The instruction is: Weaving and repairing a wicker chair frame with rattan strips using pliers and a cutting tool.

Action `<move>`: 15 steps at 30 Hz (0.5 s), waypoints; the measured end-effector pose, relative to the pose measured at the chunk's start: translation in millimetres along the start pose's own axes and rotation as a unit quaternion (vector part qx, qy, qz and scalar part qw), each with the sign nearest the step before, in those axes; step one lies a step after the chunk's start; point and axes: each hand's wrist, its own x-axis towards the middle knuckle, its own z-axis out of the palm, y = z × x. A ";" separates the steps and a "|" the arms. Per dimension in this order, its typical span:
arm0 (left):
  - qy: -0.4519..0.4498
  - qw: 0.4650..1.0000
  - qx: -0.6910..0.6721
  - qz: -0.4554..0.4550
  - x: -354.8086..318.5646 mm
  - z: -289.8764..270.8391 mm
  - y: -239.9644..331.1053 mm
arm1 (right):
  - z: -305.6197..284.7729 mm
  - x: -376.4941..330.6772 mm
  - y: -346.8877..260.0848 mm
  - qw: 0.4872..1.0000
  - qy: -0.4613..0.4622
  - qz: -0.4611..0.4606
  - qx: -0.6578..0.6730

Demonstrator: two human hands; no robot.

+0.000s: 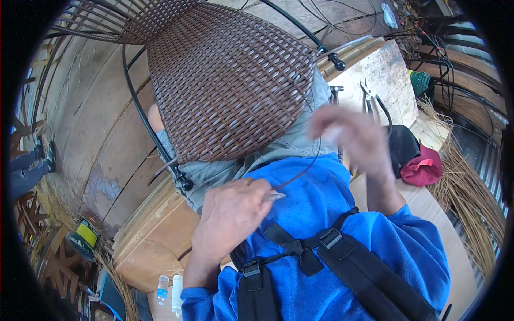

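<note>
At twelve o'clock rests the brown woven wicker chair seat; my left hand pinches a thin brown rattan strand, pulling it taut, while my blurred right hand grips its far end.

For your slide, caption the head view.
Left hand pinches brown strand beside woven chair; blurred right hand raised.
</note>
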 end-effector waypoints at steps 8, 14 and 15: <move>0.086 0.988 -0.036 -0.121 -24.3 -50.0 -0.7 | -35.0 27.1 -8.8 0.956 -0.163 -0.196 -0.144; 0.217 0.866 -0.389 -0.227 41.1 -19.5 -60.2 | -139.3 33.1 -2.6 0.937 0.098 -0.106 0.318; 0.167 0.861 -0.436 -0.202 58.2 -7.4 -45.6 | -148.0 28.7 -11.1 0.928 0.102 -0.111 0.342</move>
